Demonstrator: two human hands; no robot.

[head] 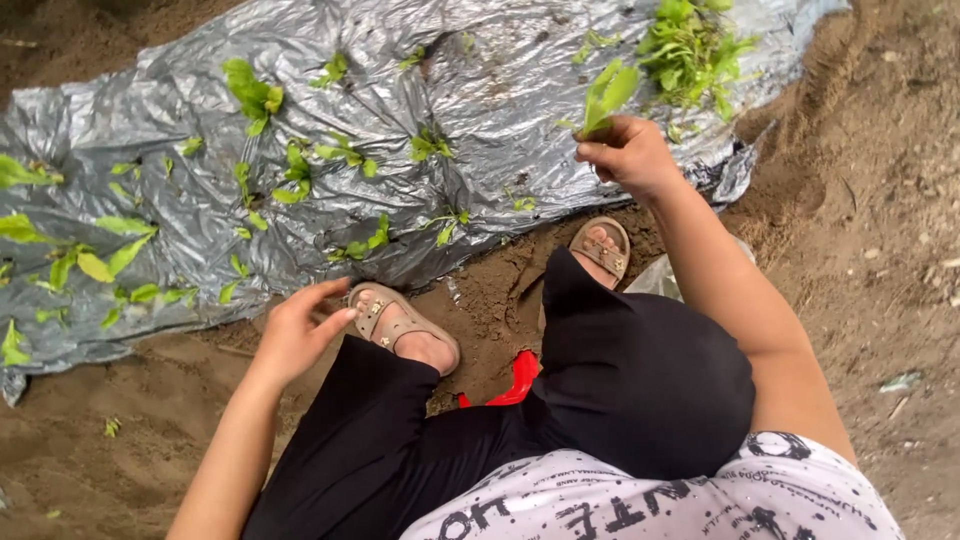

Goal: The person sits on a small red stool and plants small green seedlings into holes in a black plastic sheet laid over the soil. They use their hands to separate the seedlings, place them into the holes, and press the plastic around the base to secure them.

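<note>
My right hand [630, 155] is raised over the near edge of the silver plastic sheet [480, 90] and pinches a small green seedling [608, 95] by its stem. My left hand [295, 330] hovers low beside my left sandalled foot [400, 325], fingers apart and holding nothing. Several small seedlings [345, 155] stand in holes across the sheet. A loose pile of seedlings [690, 45] lies on the sheet just beyond my right hand.
I squat on bare brown soil [860, 200] in black trousers, my right sandalled foot [602, 245] at the sheet's edge. A red object [520, 378] shows between my legs. A clear plastic bag [655, 280] lies by my right leg.
</note>
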